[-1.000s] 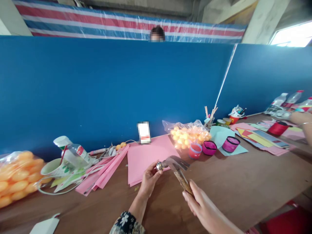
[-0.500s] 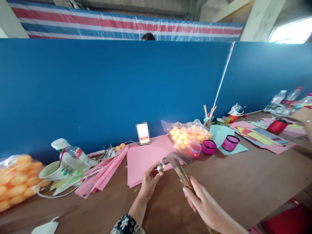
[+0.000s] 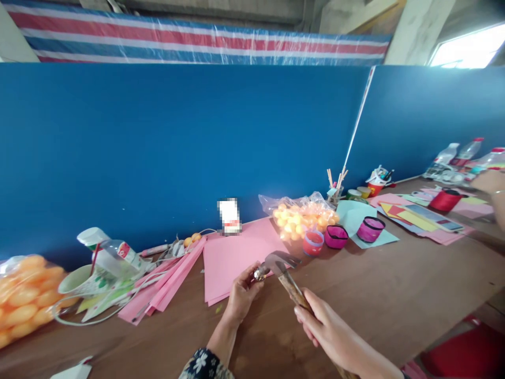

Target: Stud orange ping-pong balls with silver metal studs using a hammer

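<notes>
In the head view, my left hand (image 3: 242, 295) pinches a small shiny silver ball (image 3: 259, 275) between thumb and fingers, above the brown table. My right hand (image 3: 319, 321) is wrapped round the wooden handle of a claw hammer (image 3: 291, 284). The hammer's face is at the right side of the ball and seems to touch it, while its claw points right. Pink paper sheets (image 3: 240, 252) lie on the table just beyond my left hand.
A bag of orange balls (image 3: 300, 218) stands behind small pink cups (image 3: 336, 237); another bag of orange balls (image 3: 27, 295) is at left. Plastic bottles (image 3: 122, 255) and pink strips (image 3: 165, 284) lie left. A blue partition (image 3: 177, 131) rises behind. At far right shows another person's arm (image 3: 491, 184).
The hammer head has moved slightly left and down, closing the gap to the silver ball. My left hand stays about where it was. The head seen above the partition is out of view.
</notes>
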Available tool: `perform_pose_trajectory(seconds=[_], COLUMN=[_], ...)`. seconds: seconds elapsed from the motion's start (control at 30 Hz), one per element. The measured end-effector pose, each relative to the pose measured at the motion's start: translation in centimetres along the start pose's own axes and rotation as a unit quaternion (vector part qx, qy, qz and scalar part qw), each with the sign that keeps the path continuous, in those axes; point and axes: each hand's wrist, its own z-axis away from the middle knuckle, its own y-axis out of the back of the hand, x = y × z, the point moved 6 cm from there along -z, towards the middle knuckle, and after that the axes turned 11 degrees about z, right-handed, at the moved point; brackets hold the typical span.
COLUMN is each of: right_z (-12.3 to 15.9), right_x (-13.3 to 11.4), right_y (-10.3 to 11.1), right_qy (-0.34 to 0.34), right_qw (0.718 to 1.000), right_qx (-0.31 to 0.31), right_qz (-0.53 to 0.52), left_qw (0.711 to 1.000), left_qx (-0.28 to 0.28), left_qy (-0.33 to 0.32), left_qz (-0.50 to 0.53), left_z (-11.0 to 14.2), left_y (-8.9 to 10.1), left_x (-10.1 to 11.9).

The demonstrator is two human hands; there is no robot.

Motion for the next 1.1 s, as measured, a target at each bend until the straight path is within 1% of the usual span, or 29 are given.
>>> perform_pose_trajectory(seconds=[0.13, 0.3, 0.47, 0.57, 0.67, 0.83, 1.0, 1.1], right_z=[0.1, -0.1, 0.0, 0.3, 0.7, 1.0, 0.8, 0.7], right_x=[0.1, 0.1, -0.8, -1.0, -0.5, -0.1, -0.3, -0.2], right_y=[0.1, -0.2, -0.1, 0.1, 0.0, -0.1, -0.5, -0.5], right_qy=[-0.001, 0.002, 0.014, 0.008, -0.003, 0.008, 0.006, 0.004], right_qw=[1.0, 1.0, 0.999, 1.0, 1.0, 0.999, 0.999, 0.998], right_qx=[0.012, -0.004, 0.0, 0.008, 0.007, 0.043, 0.053, 0.059], right_qz=[-0.006, -0.002, -0.03, -0.026, -0.013, 0.002, 0.009, 0.009], left_qw=[1.0, 1.0, 0.999, 0.998, 0.997, 0.998, 0.998, 0.998], left_qx=[0.009, -0.005, 0.007, 0.008, 0.001, 0.026, 0.002, 0.008], left_qy=[-0.011, -0.017, -0.014, -0.003, 0.016, 0.02, 0.026, 0.032], left_qz=[-0.008, 0.008, 0.03, 0.055, 0.074, 0.054, 0.053, 0.045], left_z=[0.0, -0.1, 0.1, 0.2, 0.3, 0.3, 0.2, 0.3], left_y=[0.1, -0.1, 0.4, 0.4, 0.1, -0.1, -0.1, 0.0], left_x=[0.0, -0.4, -0.2, 0.0, 0.1, 0.4, 0.0, -0.2])
